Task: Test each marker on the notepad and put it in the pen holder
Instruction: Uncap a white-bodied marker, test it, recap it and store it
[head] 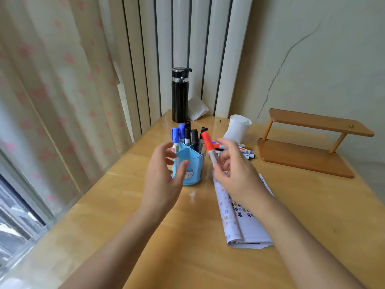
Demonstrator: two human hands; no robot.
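Several markers (pixel 188 135) already stand in our pen holder (pixel 188 163); more lie on the table (pixel 125 205) beyond the notepad (pixel 243 222). Our right hand (pixel 235 174) pinches the capped red marker (pixel 209 148); left hand (pixel 164 174), fingers spread, nears the holder.

The right hand (pixel 235 172) is covering the notepad's (pixel 245 222) far end and part of the loose markers (pixel 246 152), whose colours are blurring together.

Home room, heart-print curtains (pixel 52 101), wooden desk (pixel 208 247), cracked wall (pixel 312 69), flask (pixel 180 94)
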